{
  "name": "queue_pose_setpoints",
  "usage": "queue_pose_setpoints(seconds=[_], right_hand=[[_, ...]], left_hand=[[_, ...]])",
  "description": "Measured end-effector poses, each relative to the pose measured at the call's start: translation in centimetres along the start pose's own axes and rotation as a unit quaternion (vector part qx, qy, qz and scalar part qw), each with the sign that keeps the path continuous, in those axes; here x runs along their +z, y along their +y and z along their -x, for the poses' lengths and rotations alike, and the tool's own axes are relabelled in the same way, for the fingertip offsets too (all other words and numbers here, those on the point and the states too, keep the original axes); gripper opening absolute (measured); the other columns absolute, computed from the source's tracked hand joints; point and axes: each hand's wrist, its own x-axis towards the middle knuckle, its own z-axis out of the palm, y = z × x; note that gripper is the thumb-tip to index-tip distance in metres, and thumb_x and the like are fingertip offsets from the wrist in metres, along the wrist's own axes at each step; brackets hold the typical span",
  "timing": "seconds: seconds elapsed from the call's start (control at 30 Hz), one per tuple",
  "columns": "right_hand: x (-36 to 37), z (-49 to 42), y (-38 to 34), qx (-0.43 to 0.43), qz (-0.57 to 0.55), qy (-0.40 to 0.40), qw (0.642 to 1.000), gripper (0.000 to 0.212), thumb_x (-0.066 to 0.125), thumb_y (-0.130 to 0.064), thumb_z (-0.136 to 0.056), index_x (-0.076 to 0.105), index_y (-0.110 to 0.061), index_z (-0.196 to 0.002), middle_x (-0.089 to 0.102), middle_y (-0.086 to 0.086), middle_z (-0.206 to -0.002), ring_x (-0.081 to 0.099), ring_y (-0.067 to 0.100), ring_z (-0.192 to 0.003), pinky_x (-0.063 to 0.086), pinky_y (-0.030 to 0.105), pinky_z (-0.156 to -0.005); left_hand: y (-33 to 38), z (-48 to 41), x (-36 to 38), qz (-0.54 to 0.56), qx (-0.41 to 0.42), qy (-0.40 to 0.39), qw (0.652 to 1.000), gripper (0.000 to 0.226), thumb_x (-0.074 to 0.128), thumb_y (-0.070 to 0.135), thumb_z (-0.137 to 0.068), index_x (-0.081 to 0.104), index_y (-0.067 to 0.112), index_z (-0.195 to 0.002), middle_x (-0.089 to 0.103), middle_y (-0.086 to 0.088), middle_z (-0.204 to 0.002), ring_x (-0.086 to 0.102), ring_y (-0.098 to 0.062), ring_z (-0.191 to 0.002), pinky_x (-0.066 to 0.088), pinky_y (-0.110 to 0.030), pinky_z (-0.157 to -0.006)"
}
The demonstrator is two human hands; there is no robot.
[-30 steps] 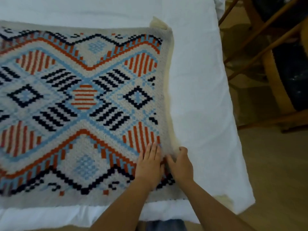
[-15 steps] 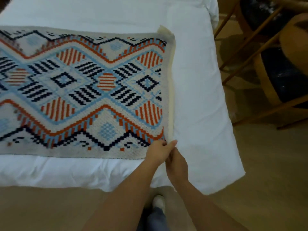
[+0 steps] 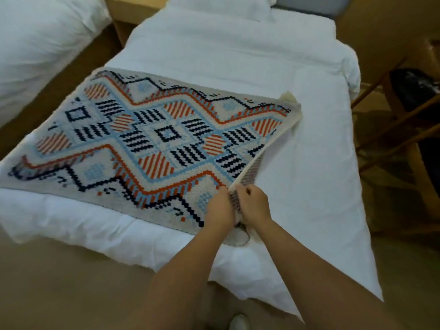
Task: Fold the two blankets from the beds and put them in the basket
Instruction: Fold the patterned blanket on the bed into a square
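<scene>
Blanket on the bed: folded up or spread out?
Spread out: the blanket lies flat on the bed, only its right edge lifted where the left hand and right hand pinch the near corner.

Blanket [image 3: 152, 144] corner hidden; 2nd bed [image 3: 35, 39] cut off.

Both hands, the left hand [image 3: 220, 210] and right hand [image 3: 253, 206], now pinch the blanket [image 3: 152, 148] at its near right corner, lifting its right edge off the bed [image 3: 309, 163].

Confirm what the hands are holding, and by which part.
Left hand and right hand grip the patterned blanket at its near right corner, edge raised off the bed.
</scene>
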Motion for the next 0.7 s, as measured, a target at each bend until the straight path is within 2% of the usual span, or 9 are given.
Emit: queue_pose_setpoints(seconds=[0.07,0.1,0.23,0.3,0.37,0.47,0.57,0.7], right_hand=[[2.5,-1.6,-3.2,0.012,0.016,-0.032,0.999,0.054,0.051,-0.049,-0.088,0.047,-0.005,-0.057,0.044,0.005,-0.057,0.044,0.022,-0.056,0.032,0.030,-0.053],[3.5,-2.3,-4.4,0.015,0.035,-0.042,0.998,0.055,0.052,-0.048,-0.088,0.045,-0.007,-0.052,0.042,0.004,-0.053,0.042,0.022,-0.053,0.032,0.029,-0.053],[9.5,-4.9,-8.9,0.055,0.094,-0.057,0.992,0.038,0.048,-0.024,-0.093,0.046,-0.012,-0.057,0.045,0.004,-0.058,0.046,0.022,-0.056,0.035,0.028,-0.053],[12.7,-5.2,-10.9,0.047,0.106,-0.047,0.992,0.043,0.046,-0.021,-0.095,0.039,-0.014,-0.053,0.038,0.005,-0.054,0.037,0.018,-0.048,0.027,0.027,-0.046],[16.5,-5.1,-13.3,0.026,0.116,-0.032,0.992,0.048,0.045,-0.020,-0.095,0.031,-0.015,-0.050,0.028,0.005,-0.050,0.025,0.017,-0.044,0.020,0.027,-0.045],[21.6,-4.9,-16.4,0.001,0.126,-0.025,0.992,0.049,0.045,-0.021,-0.095,0.027,-0.016,-0.051,0.025,0.004,-0.050,0.022,0.017,-0.044,0.016,0.027,-0.044],[26.8,-5.0,-19.1,-0.004,0.110,-0.037,0.993,0.046,0.045,-0.021,-0.095,0.026,-0.016,-0.053,0.026,0.004,-0.053,0.023,0.017,-0.046,0.017,0.028,-0.044],[33.7,-6.3,-22.6,-0.007,0.125,-0.073,0.989,0.044,0.045,-0.022,-0.096,0.025,-0.017,-0.057,0.026,0.003,-0.056,0.024,0.017,-0.048,0.019,0.028,-0.045]], left_hand=[[-1.0,-0.8,-2.9,-0.012,0.041,-0.016,0.999,0.016,0.034,0.020,-0.099,0.046,0.017,-0.089,0.053,-0.001,-0.081,0.048,-0.014,-0.067,0.037,-0.024,-0.056],[-1.4,-1.1,-4.2,-0.035,0.069,-0.025,0.997,0.015,0.034,0.019,-0.098,0.047,0.016,-0.093,0.055,-0.003,-0.085,0.048,-0.015,-0.070,0.036,-0.025,-0.059],[-5.6,-4.2,-11.3,-0.120,0.121,-0.050,0.984,0.013,0.045,0.017,-0.093,0.052,0.007,-0.099,0.060,-0.013,-0.102,0.056,-0.025,-0.089,0.042,-0.031,-0.072],[-7.8,-5.7,-14.7,-0.160,0.102,-0.054,0.980,0.013,0.046,0.014,-0.091,0.054,0.004,-0.094,0.062,-0.016,-0.098,0.058,-0.030,-0.089,0.042,-0.034,-0.070],[-10.3,-7.6,-18.3,-0.204,0.068,-0.072,0.974,0.015,0.044,0.008,-0.091,0.056,0.000,-0.089,0.061,-0.020,-0.098,0.059,-0.033,-0.088,0.045,-0.038,-0.070],[-13.9,-9.9,-22.9,-0.260,0.013,-0.091,0.961,0.016,0.042,0.003,-0.091,0.055,0.003,-0.083,0.060,-0.020,-0.105,0.059,-0.032,-0.094,0.047,-0.036,-0.075],[-17.8,-11.7,-27.2,-0.240,-0.035,-0.068,0.968,0.016,0.038,0.011,-0.094,0.052,0.007,-0.101,0.060,-0.015,-0.107,0.059,-0.030,-0.094,0.046,-0.036,-0.074],[-21.8,-14.2,-32.5,-0.207,-0.097,-0.041,0.973,0.019,0.035,0.018,-0.096,0.043,0.009,-0.110,0.058,-0.014,-0.107,0.059,-0.029,-0.094,0.045,-0.036,-0.073]])
